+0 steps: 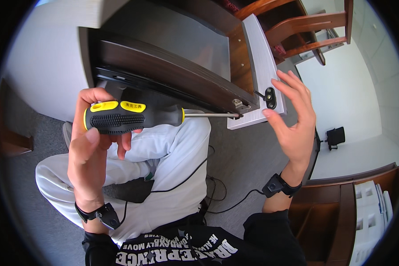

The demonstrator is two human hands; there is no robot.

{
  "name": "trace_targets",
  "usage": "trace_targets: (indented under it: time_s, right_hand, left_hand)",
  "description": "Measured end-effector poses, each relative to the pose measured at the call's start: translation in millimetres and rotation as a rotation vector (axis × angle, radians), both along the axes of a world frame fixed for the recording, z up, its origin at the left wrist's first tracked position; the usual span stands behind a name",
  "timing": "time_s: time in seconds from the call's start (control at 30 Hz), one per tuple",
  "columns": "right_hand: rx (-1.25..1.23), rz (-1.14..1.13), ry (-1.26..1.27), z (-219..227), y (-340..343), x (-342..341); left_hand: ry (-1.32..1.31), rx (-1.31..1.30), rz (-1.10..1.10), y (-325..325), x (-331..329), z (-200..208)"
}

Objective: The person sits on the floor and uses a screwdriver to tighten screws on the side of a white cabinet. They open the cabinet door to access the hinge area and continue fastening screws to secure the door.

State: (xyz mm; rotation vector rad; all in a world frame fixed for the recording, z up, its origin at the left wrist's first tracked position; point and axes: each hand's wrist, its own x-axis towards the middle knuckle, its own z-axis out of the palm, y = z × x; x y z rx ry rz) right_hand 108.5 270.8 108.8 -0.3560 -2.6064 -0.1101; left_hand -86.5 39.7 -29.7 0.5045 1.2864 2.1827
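My left hand (91, 146) is closed on the handle of a black and yellow screwdriver (139, 117), held level, thumb below and fingers behind. Its metal shaft points right, and a small dark piece, perhaps a screw, shows at the tip beside the lower edge of the light wood-grain drawer front (257, 48). My right hand (297, 119) is open at the outer face of that front, thumb and fingers spread on either side of a small black oblong fitting (270, 98). Whether the fingertips touch the fitting or the panel I cannot tell. A metal bracket (240, 105) sits at the drawer's corner.
The dark wooden drawer (164, 62) is pulled out, with a black slide rail (133, 82) along its side. A wooden chair (306, 26) stands beyond it. Loose black cable (215, 186) lies across my leg and the grey floor. Wooden shelving (317, 221) is at lower right.
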Motion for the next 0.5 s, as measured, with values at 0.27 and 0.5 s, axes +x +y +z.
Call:
trace_targets:
  time_s: [0.27,0.5]
  right_hand:
    - [-0.097,0.059,0.185,-38.5,19.8,2.5]
    - [-0.074,0.122,0.248,-43.9,25.1,2.9]
  left_hand:
    - [0.287,-0.116,0.2,24.7,19.2,27.8]
    - [0.692,-0.309,0.3,33.9,-1.6,54.9]
